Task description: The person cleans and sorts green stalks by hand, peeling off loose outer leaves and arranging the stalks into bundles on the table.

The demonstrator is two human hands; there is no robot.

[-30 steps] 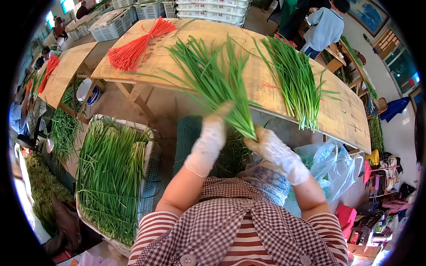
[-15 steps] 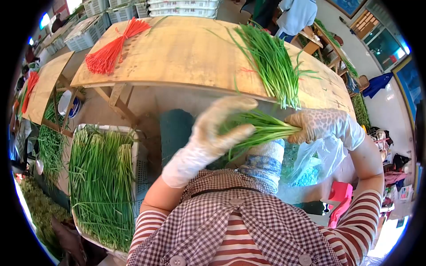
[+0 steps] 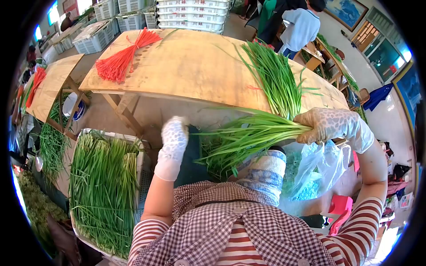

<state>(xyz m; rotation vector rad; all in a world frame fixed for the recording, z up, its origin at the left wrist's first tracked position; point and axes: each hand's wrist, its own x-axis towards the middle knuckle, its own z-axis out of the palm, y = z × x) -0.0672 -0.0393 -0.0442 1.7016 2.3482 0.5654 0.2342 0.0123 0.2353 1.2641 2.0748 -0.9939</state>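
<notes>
Green long-leaved bunch point(image 3: 253, 131) held in right gloved hand point(image 3: 323, 126), by near edge of tan wooden table point(image 3: 191, 62) — left gloved hand point(image 3: 174, 138): grip unclear.

At your twelve o'clock, you can read the red characters 川妹 on the near sides of the stacked white crates point(image 3: 191, 20), the same pair repeating from one to another below.

Stalks point(image 3: 262, 131) are green, strips point(image 3: 116, 64) red, sleeves point(image 3: 364, 221) striped red-and-white.
</notes>
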